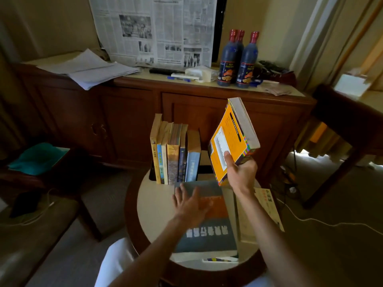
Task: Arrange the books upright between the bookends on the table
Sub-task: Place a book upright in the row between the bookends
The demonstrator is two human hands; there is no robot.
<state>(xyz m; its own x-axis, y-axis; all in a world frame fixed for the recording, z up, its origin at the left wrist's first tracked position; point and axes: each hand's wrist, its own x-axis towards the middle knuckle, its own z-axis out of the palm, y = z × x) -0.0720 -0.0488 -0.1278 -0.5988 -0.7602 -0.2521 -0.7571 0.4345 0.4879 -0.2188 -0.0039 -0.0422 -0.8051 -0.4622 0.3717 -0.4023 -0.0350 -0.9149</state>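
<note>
Several books (175,150) stand upright in a row at the far edge of the small round table (149,206), against a dark bookend (152,172) on their left. My right hand (241,172) grips a thick orange book (230,141) by its lower corner, holding it tilted in the air to the right of the row. My left hand (188,204) lies flat with spread fingers on a grey and orange book (207,230) that tops a flat stack at the table's front. A cream book (267,206) lies flat at the right.
Behind the table stands a wooden cabinet (199,112) carrying three dark bottles (238,59), papers (89,69), pens and a newspaper (153,30) on the wall. A bench (41,224) with a cable is at left, a dark table (348,125) at right.
</note>
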